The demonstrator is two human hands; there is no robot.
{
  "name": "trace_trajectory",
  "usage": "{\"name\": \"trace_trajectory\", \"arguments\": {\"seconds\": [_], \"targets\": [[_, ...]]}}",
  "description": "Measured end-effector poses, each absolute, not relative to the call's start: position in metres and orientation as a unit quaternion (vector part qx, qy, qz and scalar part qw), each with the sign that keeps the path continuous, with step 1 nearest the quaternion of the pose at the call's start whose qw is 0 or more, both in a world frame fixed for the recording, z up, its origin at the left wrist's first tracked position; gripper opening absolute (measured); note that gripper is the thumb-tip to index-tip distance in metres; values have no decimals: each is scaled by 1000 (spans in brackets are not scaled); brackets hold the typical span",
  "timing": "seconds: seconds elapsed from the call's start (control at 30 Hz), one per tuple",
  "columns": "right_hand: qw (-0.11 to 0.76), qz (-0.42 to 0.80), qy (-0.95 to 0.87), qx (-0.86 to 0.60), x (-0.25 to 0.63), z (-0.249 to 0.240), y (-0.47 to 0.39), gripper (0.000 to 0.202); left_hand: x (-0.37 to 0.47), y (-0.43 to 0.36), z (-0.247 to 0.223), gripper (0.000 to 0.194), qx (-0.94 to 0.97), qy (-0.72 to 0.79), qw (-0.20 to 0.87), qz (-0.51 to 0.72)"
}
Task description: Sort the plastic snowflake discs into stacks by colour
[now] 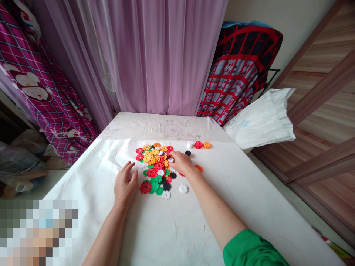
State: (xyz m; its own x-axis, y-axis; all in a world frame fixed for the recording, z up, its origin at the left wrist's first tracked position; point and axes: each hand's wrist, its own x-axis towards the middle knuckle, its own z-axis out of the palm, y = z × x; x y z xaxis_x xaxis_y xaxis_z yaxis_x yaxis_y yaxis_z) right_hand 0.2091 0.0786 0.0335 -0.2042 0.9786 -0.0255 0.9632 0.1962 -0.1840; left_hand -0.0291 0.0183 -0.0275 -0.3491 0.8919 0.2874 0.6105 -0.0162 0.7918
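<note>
A loose pile of flat, notched plastic discs [152, 158] in red, orange, green, white and black lies on the white-covered table [222, 210]. My left hand [126, 183] rests at the pile's left side, fingers apart, holding nothing. My right hand [179, 161] reaches over the pile's right edge; its fingertips bend down among the discs, and what they grip, if anything, is hidden. Behind it lie a white disc group [190, 145], a red one [198, 145] and an orange one [206, 145]. One white disc [183, 188] lies apart at the front.
A white bag [263, 120] stands at the table's right edge. Purple curtains [166, 55] hang behind the table. Patterned cloths hang at the left [47, 85] and at the right [235, 70]. A wooden door [321, 92] is at the far right.
</note>
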Motion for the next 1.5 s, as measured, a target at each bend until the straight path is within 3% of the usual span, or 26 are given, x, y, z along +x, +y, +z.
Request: {"name": "trace_trajectory", "arguments": {"seconds": [0.27, 0.5, 0.77, 0.83, 1.03, 1.13, 1.3, 1.5], "targets": [[70, 115, -758, -639, 199, 32, 86, 45, -31, 19, -28, 37, 555, 682, 160, 449], [110, 133, -762, -624, 202, 29, 84, 45, -29, 19, -28, 36, 553, 678, 157, 459], [115, 114, -746, -645, 204, 43, 77, 25, -28, 18, -25, 37, 550, 683, 159, 453], [152, 123, -716, -670, 218, 44, 78, 24, -28, 18, -25, 37, 550, 681, 155, 457], [397, 242, -528, -711, 306, 22, 59, 27, -28, 20, -29, 35, 559, 683, 144, 448], [472, 296, -431, -710, 331, 4, 42, 30, -29, 20, -28, 35, 563, 685, 143, 440], [510, 327, -402, -686, 328, -13, 29, 37, -29, 17, -22, 37, 560, 691, 156, 429], [484, 326, -433, -687, 329, -21, 29, 34, -29, 16, -18, 36, 555, 697, 155, 427]]}}
